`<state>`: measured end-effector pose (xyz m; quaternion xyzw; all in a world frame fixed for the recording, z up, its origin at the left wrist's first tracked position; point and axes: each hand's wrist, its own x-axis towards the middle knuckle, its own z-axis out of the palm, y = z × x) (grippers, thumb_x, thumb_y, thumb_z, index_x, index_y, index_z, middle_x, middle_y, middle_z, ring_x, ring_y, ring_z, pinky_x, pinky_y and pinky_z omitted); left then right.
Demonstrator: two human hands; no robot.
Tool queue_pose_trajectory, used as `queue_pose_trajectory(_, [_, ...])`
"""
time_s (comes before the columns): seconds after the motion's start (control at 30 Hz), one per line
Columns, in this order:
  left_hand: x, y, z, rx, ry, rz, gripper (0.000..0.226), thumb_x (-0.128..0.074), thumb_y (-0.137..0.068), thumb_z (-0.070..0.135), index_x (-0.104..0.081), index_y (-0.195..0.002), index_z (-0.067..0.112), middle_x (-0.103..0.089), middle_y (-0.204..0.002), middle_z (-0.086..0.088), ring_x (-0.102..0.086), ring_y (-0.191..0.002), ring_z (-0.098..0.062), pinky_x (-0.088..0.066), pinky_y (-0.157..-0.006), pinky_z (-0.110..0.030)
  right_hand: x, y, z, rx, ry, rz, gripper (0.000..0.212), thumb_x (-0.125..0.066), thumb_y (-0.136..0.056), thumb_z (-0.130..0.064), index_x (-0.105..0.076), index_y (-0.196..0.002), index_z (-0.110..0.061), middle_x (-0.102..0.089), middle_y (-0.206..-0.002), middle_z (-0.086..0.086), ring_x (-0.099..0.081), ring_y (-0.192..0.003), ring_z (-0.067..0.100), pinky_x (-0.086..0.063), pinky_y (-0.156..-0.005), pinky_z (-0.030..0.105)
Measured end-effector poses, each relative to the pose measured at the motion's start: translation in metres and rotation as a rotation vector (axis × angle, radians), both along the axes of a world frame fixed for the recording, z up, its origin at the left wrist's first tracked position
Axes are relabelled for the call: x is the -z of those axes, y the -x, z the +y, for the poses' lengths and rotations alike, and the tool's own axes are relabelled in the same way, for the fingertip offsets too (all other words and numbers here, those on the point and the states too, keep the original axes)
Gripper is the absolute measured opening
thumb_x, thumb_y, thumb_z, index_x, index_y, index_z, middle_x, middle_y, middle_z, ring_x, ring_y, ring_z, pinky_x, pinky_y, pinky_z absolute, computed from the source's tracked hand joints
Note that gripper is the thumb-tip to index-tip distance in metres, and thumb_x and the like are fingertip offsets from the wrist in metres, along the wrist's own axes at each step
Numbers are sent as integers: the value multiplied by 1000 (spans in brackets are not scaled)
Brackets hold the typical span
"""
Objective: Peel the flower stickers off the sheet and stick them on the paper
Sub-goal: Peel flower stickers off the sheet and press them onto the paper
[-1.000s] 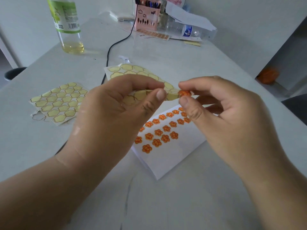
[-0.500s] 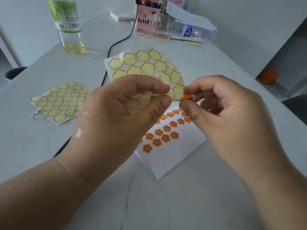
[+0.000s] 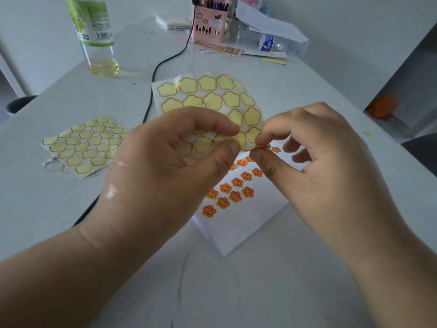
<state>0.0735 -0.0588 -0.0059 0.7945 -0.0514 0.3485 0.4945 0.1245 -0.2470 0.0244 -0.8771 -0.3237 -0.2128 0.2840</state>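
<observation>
Office-like desk: pen holder (image 3: 210, 22), cable (image 3: 165, 61), papers (image 3: 269, 24).

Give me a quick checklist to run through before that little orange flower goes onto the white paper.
1. Grip: the right hand pinches the flower sticker between thumb and forefinger: ok.
2. Release: flower sticker fully off the sheet: cannot tell; it sits right at the sheet's edge.
3. Support: the left hand grips the sheet: ok.
4. Space: bare room on the paper beside the stuck flowers: ok.
5. Shape: flower sticker flat, not folded on itself: cannot tell; too small.
</observation>
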Motion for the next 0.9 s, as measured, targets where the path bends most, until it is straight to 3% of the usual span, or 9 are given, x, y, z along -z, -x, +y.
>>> queue_pose_trajectory(0.1, [0, 0, -1, -7, 69, 43, 14, -83, -84, 43, -73, -85, 54, -73, -91, 39, -71, -75, 12, -48, -57, -1, 0, 0, -2, 14, 51, -103, 12, -77, -88, -28, -70, -98, -31, -57, -98, -9, -51, -84, 4, -45, -70, 19])
queue_pose_trajectory(0.23, [2, -3, 1, -12, 197, 100, 10, -83, -81, 46, -78, -87, 53, -77, -82, 28, -74, -66, -6, -50, -50, -6, 1, -2, -2, 0, 68, -84, 10, -73, -88, -34, -71, -97, -31, -55, -100, -11, -49, -84, 1, -46, -74, 19])
queue_pose_trajectory(0.33, [6, -10, 6, -25, 310, 136, 11, -82, -80, 48, -79, -87, 56, -76, -74, 27, -69, -58, 4, -48, -49, -7, 2, -1, -2, -52, 23, -21, 3, -72, -91, -33, -70, -93, -35, -57, -99, -16, -57, -94, -4, -42, -78, 9])
queue_pose_trajectory(0.4, [7, -14, 9, -16, 438, 152, 11, -82, -80, 44, -81, -86, 53, -76, -70, 27, -66, -56, 7, -49, -51, -7, 2, -1, 0, -67, -57, 86, 2, -70, -90, -39, -69, -88, -39, -62, -95, -15, -62, -95, 3, -45, -76, 9])
queue_pose_trajectory(0.47, [8, -18, 11, 9, 565, 160, 9, -83, -80, 40, -82, -83, 48, -75, -69, 26, -66, -56, 8, -51, -56, -7, 1, -3, -2, -55, -203, 309, 14, -71, -84, -50, -75, -89, -38, -72, -90, -15, -68, -86, 2, -47, -73, 9])
queue_pose_trajectory(0.53, [9, -20, 12, 24, 622, 163, 8, -83, -80, 37, -83, -81, 45, -75, -69, 24, -67, -58, 8, -51, -59, -7, 0, -10, -8, -32, -272, 590, 16, -77, -81, -53, -79, -93, -42, -79, -88, -18, -72, -83, -5, -51, -81, 19])
queue_pose_trajectory(0.6, [9, -21, 12, 36, 627, 159, 8, -83, -82, 36, -83, -81, 44, -75, -69, 24, -68, -59, 8, -51, -59, -6, 0, -17, -16, -3, -197, 761, 13, -78, -80, -52, -80, -92, -47, -80, -91, -21, -72, -90, -9, -48, -91, 27])
queue_pose_trajectory(0.73, [10, -19, 10, 52, 599, 159, 6, -84, -81, 38, -83, -83, 44, -74, -70, 25, -67, -60, 8, -50, -59, -6, 3, -22, -18, 95, -41, 875, 12, -74, -83, -51, -81, -89, -44, -80, -92, -21, -73, -97, -1, -49, -107, 37])
queue_pose_trajectory(0.9, [8, -17, 9, 66, 621, 174, 7, -83, -80, 38, -82, -82, 45, -78, -75, 24, -72, -68, 9, -51, -60, -6, 15, -23, -13, 151, 78, 842, 17, -70, -93, -49, -82, -86, -40, -81, -88, -7, -76, -91, 18, -55, -96, 47])
